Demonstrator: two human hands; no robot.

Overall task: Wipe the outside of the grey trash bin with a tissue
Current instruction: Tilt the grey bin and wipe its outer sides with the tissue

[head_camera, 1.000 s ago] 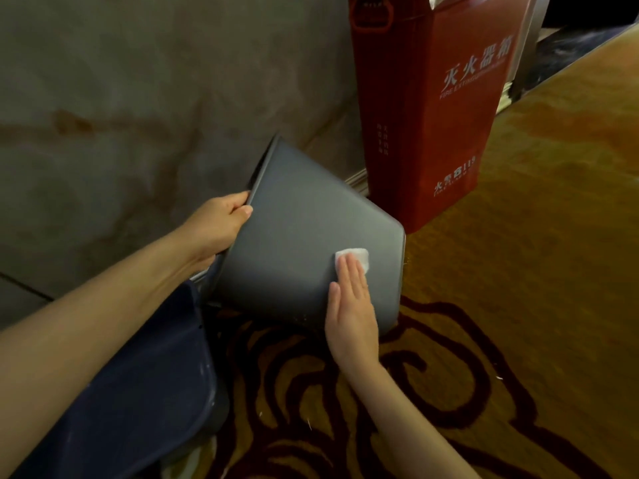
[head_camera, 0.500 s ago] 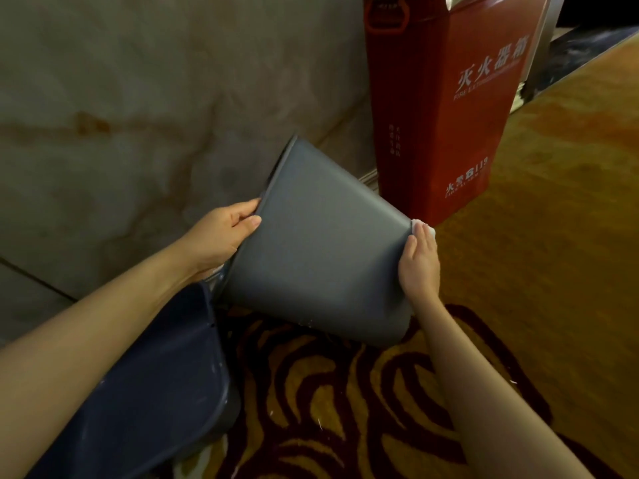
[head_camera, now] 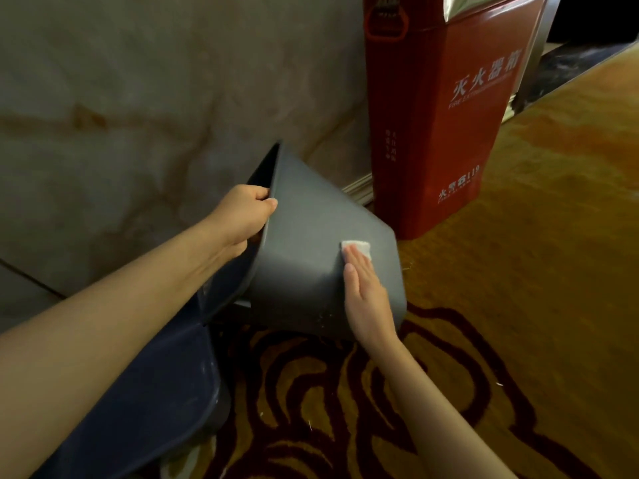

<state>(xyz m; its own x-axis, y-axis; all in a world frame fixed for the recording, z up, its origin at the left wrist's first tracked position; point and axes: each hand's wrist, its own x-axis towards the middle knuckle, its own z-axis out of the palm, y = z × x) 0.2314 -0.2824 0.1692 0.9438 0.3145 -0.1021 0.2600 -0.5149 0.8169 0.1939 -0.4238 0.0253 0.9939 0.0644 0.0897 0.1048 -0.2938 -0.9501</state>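
Note:
The grey trash bin is tipped on its side above the carpet, its open mouth facing the wall at the left and its base toward the right. My left hand grips the rim, thumb on the outside and fingers inside. My right hand lies flat on the bin's upper side near the base. Under its fingertips it presses a small white folded tissue, part of which shows beyond the fingers.
A tall red fire-extinguisher box stands just right of the bin against the marble wall. A dark blue plastic object lies under my left forearm. Patterned gold and maroon carpet covers the floor.
Half a second ago my right hand was at the bin's base edge with the tissue; it has moved back onto the upper side wall. The left hand's grip on the rim is unchanged.

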